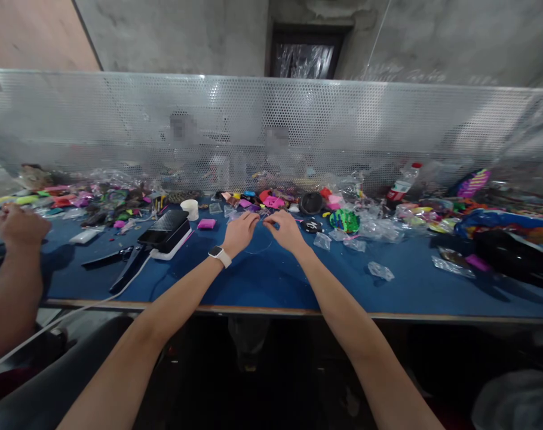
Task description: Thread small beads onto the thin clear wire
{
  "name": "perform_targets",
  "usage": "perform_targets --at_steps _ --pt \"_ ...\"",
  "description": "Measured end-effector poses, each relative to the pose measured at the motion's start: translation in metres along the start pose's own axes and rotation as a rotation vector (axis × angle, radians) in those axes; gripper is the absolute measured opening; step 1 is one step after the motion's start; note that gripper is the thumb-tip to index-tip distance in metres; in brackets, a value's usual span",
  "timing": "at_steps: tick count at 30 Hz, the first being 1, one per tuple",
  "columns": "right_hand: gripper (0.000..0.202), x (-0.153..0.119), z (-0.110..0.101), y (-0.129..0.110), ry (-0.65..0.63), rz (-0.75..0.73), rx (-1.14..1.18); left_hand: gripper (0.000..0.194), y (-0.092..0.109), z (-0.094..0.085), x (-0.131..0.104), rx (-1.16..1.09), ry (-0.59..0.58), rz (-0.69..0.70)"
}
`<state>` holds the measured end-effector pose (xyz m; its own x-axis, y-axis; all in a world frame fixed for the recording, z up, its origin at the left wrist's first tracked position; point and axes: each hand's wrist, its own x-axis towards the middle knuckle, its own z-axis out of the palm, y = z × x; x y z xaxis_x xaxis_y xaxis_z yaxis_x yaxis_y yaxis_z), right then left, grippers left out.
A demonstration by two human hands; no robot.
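Note:
My left hand (239, 233), with a watch (220, 255) on its wrist, is closed in a pinch above the blue table. Close beside it, my right hand (284, 229) is closed too, thumb against fingers. A thin clear thread (258, 251) hangs in a faint curve below and between my hands, and both appear to pinch it. Any small piece at the fingertips is too small to make out. Just beyond my hands lie pink and purple pieces (273, 202). A pink packet (206, 224) lies left of my left hand.
Scissors (130, 266) and a phone (157, 237) on a black box (175, 222) lie left, near a white cup (190, 209). A co-worker's hand (21, 226) is far left. Plastic bags (381, 271), a bottle (403, 184) and a perforated screen (235, 119) stand around.

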<state>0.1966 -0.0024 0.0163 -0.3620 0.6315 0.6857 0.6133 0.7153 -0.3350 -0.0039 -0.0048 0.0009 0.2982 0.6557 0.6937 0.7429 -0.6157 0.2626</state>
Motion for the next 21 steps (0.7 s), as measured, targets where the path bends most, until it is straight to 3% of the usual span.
perform_targets --at_steps 9,17,21 --pt "0.015 0.002 -0.007 0.01 -0.052 -0.144 -0.208 0.021 0.0 0.009 0.004 -0.317 -0.061 -0.006" --pt "0.015 0.001 -0.013 0.004 -0.087 -0.235 -0.225 0.019 0.006 0.001 0.004 -0.297 -0.077 0.023" --pt "0.022 0.0 -0.009 0.003 -0.039 -0.168 -0.124 0.021 0.005 -0.001 0.005 -0.291 -0.042 0.021"
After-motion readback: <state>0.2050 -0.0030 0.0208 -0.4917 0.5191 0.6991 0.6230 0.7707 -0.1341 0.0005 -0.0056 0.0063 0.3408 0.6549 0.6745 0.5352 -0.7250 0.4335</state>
